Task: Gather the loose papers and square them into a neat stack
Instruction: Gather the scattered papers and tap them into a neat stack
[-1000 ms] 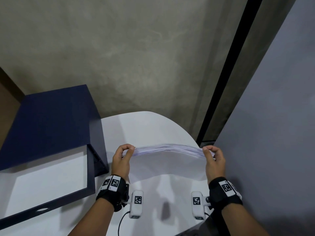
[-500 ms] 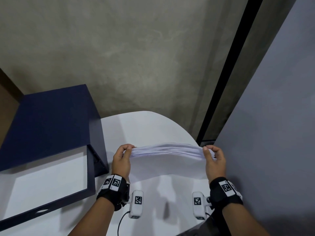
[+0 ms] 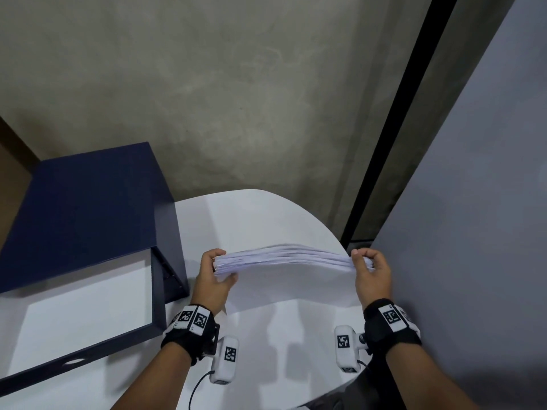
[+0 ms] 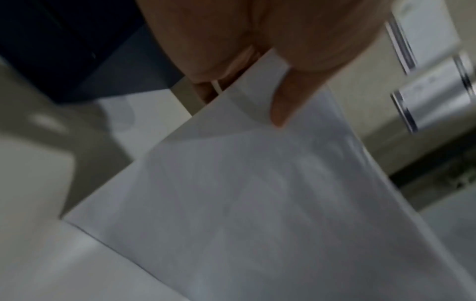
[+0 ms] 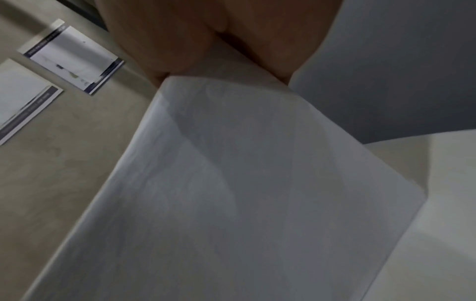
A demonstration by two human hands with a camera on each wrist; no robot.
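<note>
A sheaf of white papers [image 3: 284, 258] stands on its long edge on the white table [image 3: 242, 220], its top edges slightly fanned and arched. My left hand [image 3: 214, 272] grips the left end, fingers curled over the top and thumb against the near sheet. My right hand [image 3: 370, 269] pinches the right end the same way. In the left wrist view the thumb [image 4: 285, 101] presses on the near sheet of the papers [image 4: 257, 203]. In the right wrist view the papers [image 5: 231, 183] hang down from my fingers [image 5: 167, 46].
A dark blue open box [image 3: 88, 220] with a white sheet inside stands on the table at the left, close to my left hand. A grey partition [image 3: 473, 232] rises right beside my right hand. A concrete wall [image 3: 236, 99] lies beyond the table's rounded far edge.
The papers have risen slightly and their top edges have bunched closer together. My left thumb has slid further onto the near sheet. Both hands keep their hold.
</note>
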